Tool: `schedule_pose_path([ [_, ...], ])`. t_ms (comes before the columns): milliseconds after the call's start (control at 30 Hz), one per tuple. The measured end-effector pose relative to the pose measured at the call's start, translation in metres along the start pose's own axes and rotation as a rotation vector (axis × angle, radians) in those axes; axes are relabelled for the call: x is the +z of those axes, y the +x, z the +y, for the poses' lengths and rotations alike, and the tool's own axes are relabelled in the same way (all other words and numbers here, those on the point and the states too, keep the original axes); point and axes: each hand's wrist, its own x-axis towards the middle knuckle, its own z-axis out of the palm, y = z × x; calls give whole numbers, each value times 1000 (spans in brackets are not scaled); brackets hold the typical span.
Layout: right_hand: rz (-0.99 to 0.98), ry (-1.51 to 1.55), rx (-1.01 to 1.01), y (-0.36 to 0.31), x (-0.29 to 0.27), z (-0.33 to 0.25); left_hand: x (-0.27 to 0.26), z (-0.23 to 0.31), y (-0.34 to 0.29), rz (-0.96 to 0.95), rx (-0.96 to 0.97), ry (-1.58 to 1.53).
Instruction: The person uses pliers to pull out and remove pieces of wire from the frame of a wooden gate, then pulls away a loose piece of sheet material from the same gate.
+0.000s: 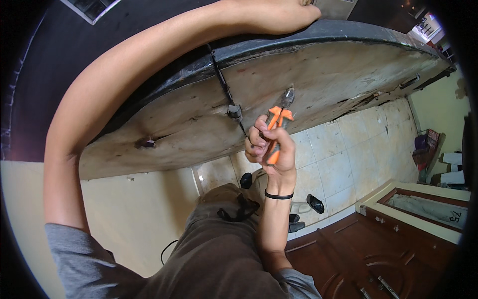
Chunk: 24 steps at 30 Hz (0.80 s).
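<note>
In my right hand [274,144] is a pair of pliers [282,115] with orange and grey handles, my fingers wrapped round the grips. Its metal jaws point up against a small spot on a large brown-stained panel [348,70]; whether they grip anything there is too small to tell. My left arm reaches across the panel's dark top edge. At the upper rim of the picture, my left hand [298,15] lies at that edge, its fingers mostly cut off or hidden. Left of the pliers, a dark rod with a latch [234,112] runs down the panel.
A hole with a metal piece [146,143] sits in the panel's left part, and a handle [411,80] at its far right. Below are floor tiles [328,144] and a black shoe [315,203]. A brown wooden door [338,254] stands at lower right.
</note>
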Motion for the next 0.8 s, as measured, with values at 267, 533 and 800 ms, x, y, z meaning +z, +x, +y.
schedule_pose_path([
  [267, -499, 443, 108, 0, -11, -1, 8, -2, 6, 166, -36, 162],
  [533, -206, 107, 84, -12, -12, -3, 9, 11, -9, 411, 168, 363],
  [800, -358, 254, 95, -20, -14, 5, 16, 6, -9, 502, 370, 445],
])
